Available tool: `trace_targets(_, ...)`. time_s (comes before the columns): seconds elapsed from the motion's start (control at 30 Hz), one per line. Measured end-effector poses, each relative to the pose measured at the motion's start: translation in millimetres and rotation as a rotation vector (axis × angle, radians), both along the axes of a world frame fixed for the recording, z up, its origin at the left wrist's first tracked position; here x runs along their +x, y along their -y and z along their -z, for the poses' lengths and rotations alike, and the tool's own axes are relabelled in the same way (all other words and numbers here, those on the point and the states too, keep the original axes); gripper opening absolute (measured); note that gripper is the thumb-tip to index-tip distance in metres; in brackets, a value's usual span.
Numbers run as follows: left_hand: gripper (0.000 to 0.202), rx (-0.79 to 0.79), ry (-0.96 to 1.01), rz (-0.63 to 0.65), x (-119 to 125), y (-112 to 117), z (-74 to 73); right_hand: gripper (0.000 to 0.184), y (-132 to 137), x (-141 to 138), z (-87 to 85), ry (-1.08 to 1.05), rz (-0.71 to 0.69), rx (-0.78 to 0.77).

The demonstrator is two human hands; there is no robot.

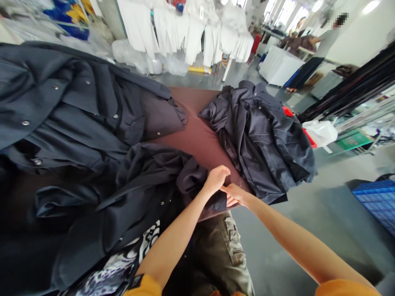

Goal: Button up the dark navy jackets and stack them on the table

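A dark navy jacket (148,176) with metal snaps lies over the near edge of a table with a brown cover (197,139), part of it hanging down. My left hand (217,179) is closed on the jacket's right end, perhaps a sleeve or cuff. Right beside it, my right hand (235,194) has its fingers curled around the same end, thumb close to the left hand. The exact fold between the fingers is hidden. More dark snap jackets (77,94) are heaped on the left, and another dark pile of jackets (259,131) rests on the table's right side.
White garments (185,33) hang on a rack behind the table. A white bin (280,65) and a person (314,53) are at the back right. Dark garments hang along a rail (352,82) on the right. A blue checked bag (376,201) sits on the floor.
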State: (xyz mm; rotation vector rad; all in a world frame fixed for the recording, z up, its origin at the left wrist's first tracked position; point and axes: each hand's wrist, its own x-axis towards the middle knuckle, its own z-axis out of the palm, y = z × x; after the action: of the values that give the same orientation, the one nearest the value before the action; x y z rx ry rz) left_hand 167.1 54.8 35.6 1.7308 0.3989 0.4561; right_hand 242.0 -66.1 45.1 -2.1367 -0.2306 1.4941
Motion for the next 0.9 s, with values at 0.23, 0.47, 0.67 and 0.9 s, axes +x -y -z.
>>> trace_targets(0.23,0.021,0.524,-0.280,0.125,-63.0,-10.4,-11.7,0.049,23.2,-14.2,7.6,0.009,0.077,0.372)
trace_targets(0.47,0.041,0.721,-0.350,0.221,-82.9,21.8,-42.6,0.048,46.5,-45.4,3.4,-0.101,0.267,0.700)
trace_targets(0.67,0.040,0.881,-0.290,0.054,-116.3,50.9,-60.5,0.045,61.1,-67.1,-16.7,0.008,0.201,0.779)
trace_targets(0.9,0.025,0.883,-0.051,-0.191,-148.3,75.6,-50.8,0.045,55.0,-101.8,-39.2,0.270,0.200,0.887)
